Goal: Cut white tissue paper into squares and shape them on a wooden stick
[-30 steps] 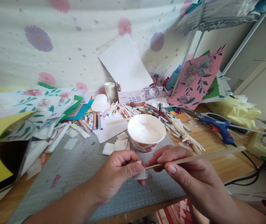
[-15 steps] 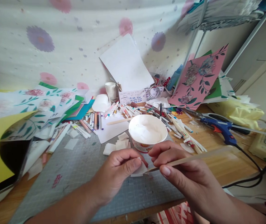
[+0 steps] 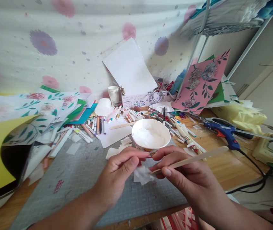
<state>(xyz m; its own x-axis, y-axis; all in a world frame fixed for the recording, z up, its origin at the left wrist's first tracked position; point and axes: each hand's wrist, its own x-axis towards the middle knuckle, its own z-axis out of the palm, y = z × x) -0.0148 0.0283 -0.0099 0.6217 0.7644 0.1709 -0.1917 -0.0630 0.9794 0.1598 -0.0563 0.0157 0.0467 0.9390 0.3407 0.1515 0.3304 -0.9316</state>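
Observation:
My right hand [image 3: 184, 169] grips a flat wooden stick [image 3: 198, 157], its lower end pointing left. My left hand [image 3: 119, 172] is just left of it, fingers stretched over a small white paper piece [image 3: 144, 175] that is blurred, near the stick's lower end. Whether the left fingers still touch the paper is hard to see. Behind both hands stands a white paper bowl [image 3: 151, 134] with white stuff inside. More small white paper squares [image 3: 112, 152] lie on the grey cutting mat [image 3: 79, 179], partly behind my left hand.
Many markers [image 3: 136, 114] lie behind the bowl. A blue glue gun [image 3: 225, 132] with a black cable is at the right. Flower pictures [image 3: 35, 123] and a yellow sheet [image 3: 2, 153] fill the left. A paper cup stack [image 3: 113, 95] stands at the back.
My left fingers have straightened from their pinch on the white paper, which now appears lower and blurred. The stick's upper end has tilted up and shifted left.

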